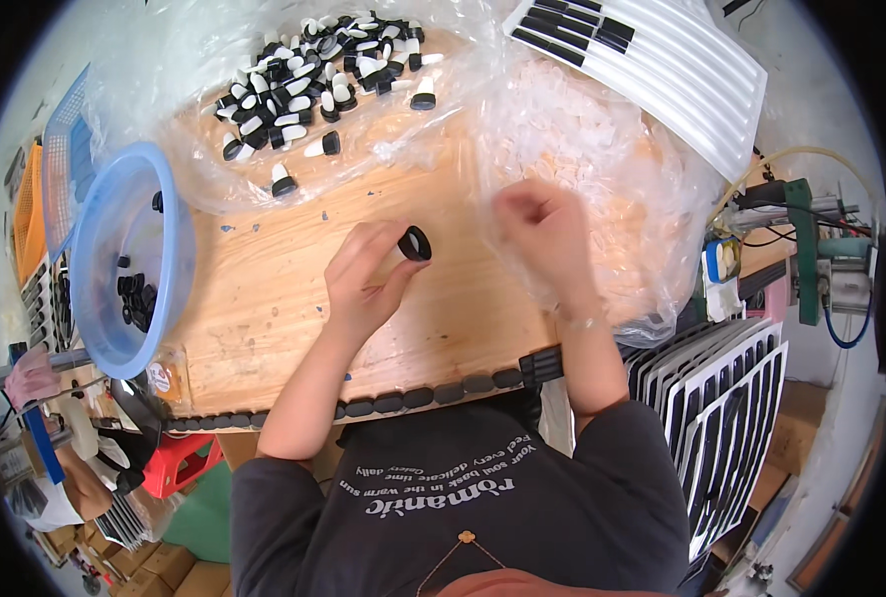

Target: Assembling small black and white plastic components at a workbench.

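Between the thumb and fingers of my left hand [363,284] is a round black cap [415,245], tilted so that its opening and a pale inside show. My right hand [542,224] is a little blurred, its fingers curled inward, at the left edge of a clear plastic bag [652,269]. Whatever those fingers may hold is hidden. Many small translucent pieces [572,119] lie on that bag. Beyond my left hand, a heap of black caps with white stems [303,85] spreads over clear plastic, and one such cap [283,181] stands apart, nearer to me.
A blue basin [179,259] with several black parts stands at the left. White trays with black strips [662,75] lie at the far right; more trays [711,428] stand racked beside my right arm. Black pieces [418,398] line the table's front edge. A clamped device [811,249] is at the right.
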